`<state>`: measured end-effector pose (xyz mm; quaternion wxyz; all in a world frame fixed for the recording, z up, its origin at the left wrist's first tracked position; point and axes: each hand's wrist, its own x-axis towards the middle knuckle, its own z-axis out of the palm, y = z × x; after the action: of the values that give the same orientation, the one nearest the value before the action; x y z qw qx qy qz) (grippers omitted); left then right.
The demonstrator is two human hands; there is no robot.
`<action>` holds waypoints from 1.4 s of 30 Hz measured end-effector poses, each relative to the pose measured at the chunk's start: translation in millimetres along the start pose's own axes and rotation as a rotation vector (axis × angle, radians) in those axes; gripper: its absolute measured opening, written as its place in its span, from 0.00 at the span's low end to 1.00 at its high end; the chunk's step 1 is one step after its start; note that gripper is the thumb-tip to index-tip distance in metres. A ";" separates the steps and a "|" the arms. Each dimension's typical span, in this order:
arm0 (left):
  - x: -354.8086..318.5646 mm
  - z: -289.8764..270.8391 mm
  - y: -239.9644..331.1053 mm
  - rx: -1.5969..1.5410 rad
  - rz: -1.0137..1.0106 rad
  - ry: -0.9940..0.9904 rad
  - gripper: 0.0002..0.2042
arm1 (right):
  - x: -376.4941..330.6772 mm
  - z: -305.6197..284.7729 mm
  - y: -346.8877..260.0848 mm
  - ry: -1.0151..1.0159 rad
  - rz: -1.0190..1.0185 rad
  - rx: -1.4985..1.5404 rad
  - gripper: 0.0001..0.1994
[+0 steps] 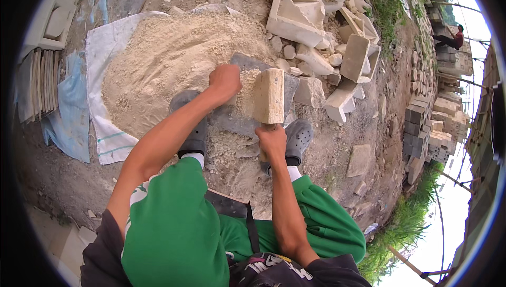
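My right hand [271, 143] is wrapped round the handle of a wooden mallet [270, 97]. The mallet's pale, blocky head stands over a flat grey slab [236, 121] between my feet. Over the slab's left edge, my left hand [225, 82] is closed in a fist; what its fingers hold, if anything, is hidden. Pale crumbs [246, 99] lie on the slab between the fist and the mallet head. To the left and beyond spreads a heap of pale crushed material [174, 55] on a white sheet [100, 94].
Broken pale blocks and hollow pieces [298, 18] are piled at the far right. My grey clogs [299, 140] flank the slab. Blue cloth [73, 110] and stacked thin boards [45, 84] lie at left. Stacked blocks [416, 129] and another person [457, 38] show at far right.
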<state>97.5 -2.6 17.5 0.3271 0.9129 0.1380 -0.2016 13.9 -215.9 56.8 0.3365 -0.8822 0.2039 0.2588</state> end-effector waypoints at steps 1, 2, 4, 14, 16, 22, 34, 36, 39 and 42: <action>-0.4 1.2 2.9 0.028 0.012 -0.023 0.09 | -0.6 -0.5 3.8 0.003 0.000 0.002 0.23; -2.1 2.6 3.3 0.028 0.015 -0.022 0.09 | -0.9 -0.9 7.4 -0.005 0.024 -0.001 0.23; -5.5 8.0 -0.6 0.010 0.282 -0.005 0.10 | -1.0 -3.0 6.5 -0.013 0.048 -0.003 0.23; -43.8 7.1 -40.7 -0.096 0.289 0.102 0.21 | -19.3 -14.3 -47.0 0.041 -0.231 0.079 0.22; -58.0 4.8 -38.9 -0.032 0.423 0.280 0.30 | -14.8 -0.6 -39.3 0.098 -0.343 0.148 0.21; -73.9 10.2 -38.7 -0.013 0.292 0.169 0.35 | 4.5 13.6 -19.6 -0.047 -0.154 -0.173 0.19; -77.6 9.9 -42.5 0.084 0.351 0.334 0.27 | 10.8 30.9 -20.6 0.011 -0.226 -0.265 0.18; -76.1 11.2 -45.1 0.075 0.350 0.350 0.26 | 13.4 21.8 -27.3 -0.034 -0.183 -0.264 0.19; -77.0 14.9 -51.7 0.059 0.352 0.353 0.26 | -4.9 6.7 -56.8 -0.096 -0.167 -0.264 0.18; -75.8 16.8 -53.9 0.027 0.363 0.338 0.26 | -13.7 7.9 -51.4 0.029 -0.386 -0.018 0.18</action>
<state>5.4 17.7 11.2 0.3182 0.9477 0.0216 0.0142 28.0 -172.3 85.1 0.3691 -0.9114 0.0334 0.1786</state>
